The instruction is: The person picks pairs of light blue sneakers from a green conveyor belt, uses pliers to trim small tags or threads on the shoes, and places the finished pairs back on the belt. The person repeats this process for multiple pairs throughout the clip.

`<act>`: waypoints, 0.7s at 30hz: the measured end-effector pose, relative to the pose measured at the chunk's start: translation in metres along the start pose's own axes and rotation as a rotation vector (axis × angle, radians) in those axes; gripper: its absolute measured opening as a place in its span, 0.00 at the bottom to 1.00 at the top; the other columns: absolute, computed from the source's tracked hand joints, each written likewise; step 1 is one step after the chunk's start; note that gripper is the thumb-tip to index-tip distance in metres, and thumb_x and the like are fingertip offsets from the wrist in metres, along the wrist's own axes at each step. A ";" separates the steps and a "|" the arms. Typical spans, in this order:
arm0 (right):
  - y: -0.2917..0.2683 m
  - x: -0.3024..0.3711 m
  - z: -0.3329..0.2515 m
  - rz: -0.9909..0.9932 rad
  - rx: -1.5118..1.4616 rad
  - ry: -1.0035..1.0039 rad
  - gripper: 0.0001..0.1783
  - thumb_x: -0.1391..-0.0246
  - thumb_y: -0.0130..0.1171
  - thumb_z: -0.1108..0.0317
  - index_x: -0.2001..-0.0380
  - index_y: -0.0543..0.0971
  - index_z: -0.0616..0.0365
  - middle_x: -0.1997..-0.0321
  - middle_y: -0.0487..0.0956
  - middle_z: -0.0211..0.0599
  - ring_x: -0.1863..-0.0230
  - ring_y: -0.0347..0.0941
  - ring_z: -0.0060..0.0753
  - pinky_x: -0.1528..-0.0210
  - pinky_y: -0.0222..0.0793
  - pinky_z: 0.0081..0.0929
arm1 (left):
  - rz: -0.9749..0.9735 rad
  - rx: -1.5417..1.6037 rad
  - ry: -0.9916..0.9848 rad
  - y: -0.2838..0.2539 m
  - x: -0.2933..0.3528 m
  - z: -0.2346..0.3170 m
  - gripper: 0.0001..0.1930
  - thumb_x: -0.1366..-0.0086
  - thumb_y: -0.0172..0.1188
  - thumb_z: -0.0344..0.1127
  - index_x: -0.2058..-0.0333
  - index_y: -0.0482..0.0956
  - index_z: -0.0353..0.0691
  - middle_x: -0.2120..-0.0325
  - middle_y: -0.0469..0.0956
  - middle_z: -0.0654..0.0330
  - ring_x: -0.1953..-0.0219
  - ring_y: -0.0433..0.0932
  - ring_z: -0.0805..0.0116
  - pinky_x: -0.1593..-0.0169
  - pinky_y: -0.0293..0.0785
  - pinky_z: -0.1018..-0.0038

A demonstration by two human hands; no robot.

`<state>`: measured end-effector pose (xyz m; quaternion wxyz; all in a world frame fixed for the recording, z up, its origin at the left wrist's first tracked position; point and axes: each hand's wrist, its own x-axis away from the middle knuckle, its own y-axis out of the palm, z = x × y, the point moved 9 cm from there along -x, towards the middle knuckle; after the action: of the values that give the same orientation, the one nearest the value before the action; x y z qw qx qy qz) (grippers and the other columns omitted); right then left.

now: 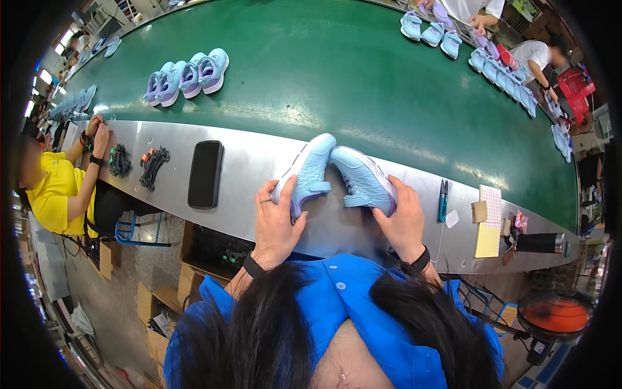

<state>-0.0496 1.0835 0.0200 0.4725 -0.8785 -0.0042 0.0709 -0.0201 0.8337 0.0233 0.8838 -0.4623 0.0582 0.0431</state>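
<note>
My left hand (pixel 277 222) is closed around the heel end of a light blue sneaker (pixel 310 170) with a white sole and a strap. In my right hand (pixel 403 219) is the matching light blue sneaker (pixel 360 174), gripped at its heel side. Their toes point away from me and nearly meet, while the heels spread apart. Both shoes are over the metal edge strip, near the green surface. My palms hide part of the heels.
A black phone (pixel 205 174) and dark lace bundles (pixel 154 167) lie to the left. Blue snips (pixel 443 201) and notepads (pixel 488 223) lie right. Several sneakers (pixel 186 78) stand on the green belt (pixel 291 71). A person in yellow (pixel 61 188) sits at left; a fan (pixel 556 314) stands lower right.
</note>
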 end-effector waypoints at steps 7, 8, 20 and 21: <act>-0.007 0.004 0.000 0.098 -0.025 -0.002 0.33 0.63 0.70 0.65 0.49 0.74 0.58 0.58 0.77 0.45 0.55 0.73 0.50 0.53 0.70 0.40 | -0.044 0.010 -0.058 0.009 0.002 -0.003 0.44 0.52 0.71 0.31 0.36 0.59 0.46 0.46 0.62 0.45 0.50 0.70 0.46 0.50 0.72 0.62; -0.007 0.004 -0.002 0.092 -0.021 0.006 0.33 0.63 0.70 0.64 0.49 0.74 0.58 0.58 0.77 0.45 0.55 0.73 0.50 0.53 0.70 0.40 | -0.030 0.028 -0.045 0.007 0.002 -0.002 0.45 0.52 0.72 0.32 0.36 0.59 0.45 0.47 0.63 0.44 0.49 0.70 0.45 0.49 0.71 0.61; 0.041 0.013 0.039 -0.250 -0.828 0.486 0.29 0.42 0.62 0.53 0.44 0.71 0.61 0.56 0.77 0.38 0.60 0.76 0.27 0.73 0.71 0.24 | -0.292 0.967 -0.555 0.046 0.005 -0.029 0.35 0.35 0.63 0.46 0.38 0.58 0.33 0.56 0.73 0.51 0.59 0.79 0.63 0.58 0.77 0.71; 0.052 0.020 0.039 -0.346 -1.033 0.620 0.28 0.38 0.58 0.53 0.43 0.70 0.61 0.54 0.77 0.36 0.59 0.76 0.22 0.77 0.70 0.19 | -0.297 1.129 -0.577 0.044 0.004 -0.020 0.33 0.33 0.60 0.44 0.38 0.58 0.33 0.56 0.73 0.51 0.58 0.79 0.63 0.56 0.78 0.70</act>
<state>-0.0382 1.0881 -0.0471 -0.0292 -0.9597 -0.0428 -0.2761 -0.0227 0.8424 -0.0245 0.9675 0.1001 -0.2321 0.0058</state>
